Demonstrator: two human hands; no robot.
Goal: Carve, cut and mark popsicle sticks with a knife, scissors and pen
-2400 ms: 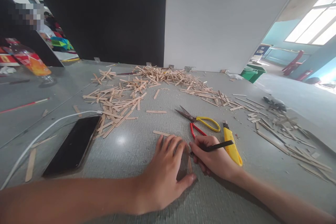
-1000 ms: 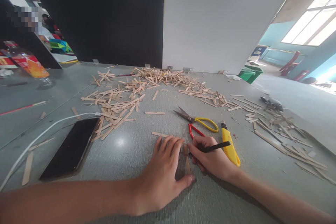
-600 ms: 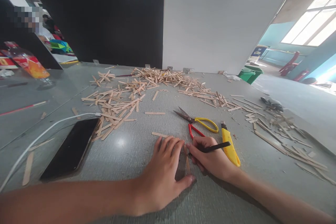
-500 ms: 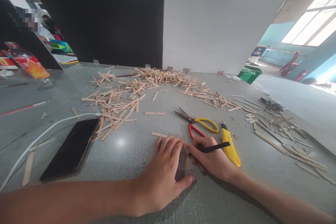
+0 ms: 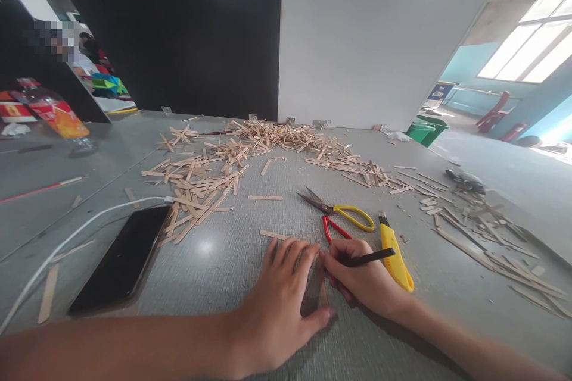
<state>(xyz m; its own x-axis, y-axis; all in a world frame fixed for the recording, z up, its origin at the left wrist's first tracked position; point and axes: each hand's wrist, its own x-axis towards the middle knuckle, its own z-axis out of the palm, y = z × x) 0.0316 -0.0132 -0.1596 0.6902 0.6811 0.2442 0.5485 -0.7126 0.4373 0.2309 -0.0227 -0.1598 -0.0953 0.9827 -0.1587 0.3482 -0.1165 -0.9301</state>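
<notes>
Head camera view, looking down on a grey table point(image 5: 201, 286); clock directions start from the stick between the two hands, with twelve straight ahead. The left hand point(image 5: 279, 303) lies palm down, fingers spread, its forefinger near the far end of a flat wooden stick point(image 5: 322, 293) and its thumb at the near end. The right hand point(image 5: 366, 277) pinches a black pen point(image 5: 373, 257) between thumb and fingers, just beside the stick — its tip is hidden, so whether it touches the wood is hard to say.

At twelve o'clock, partly behind the right hand, lie scissors point(image 5: 328, 209), blades slightly apart, one handle yellow and one red. A yellow utility knife point(image 5: 395, 262) lies at three, near the right hand. Two loose sticks point(image 5: 266, 197) lie at ten and eleven; beyond them a heap of wooden sticks point(image 5: 268, 134) curves from ten round to one. Thin strips point(image 5: 491, 238) are scattered towards two and three.

At nine is a dark-screened phone point(image 5: 123, 262) with a white cable point(image 5: 80, 227); at ten, farther off, a tilted drink bottle point(image 5: 60, 119). Upright panels — black point(image 5: 187, 30) and pale grey point(image 5: 379, 36) — stand behind the heap. Green bins point(image 5: 424, 131) show at one.
</notes>
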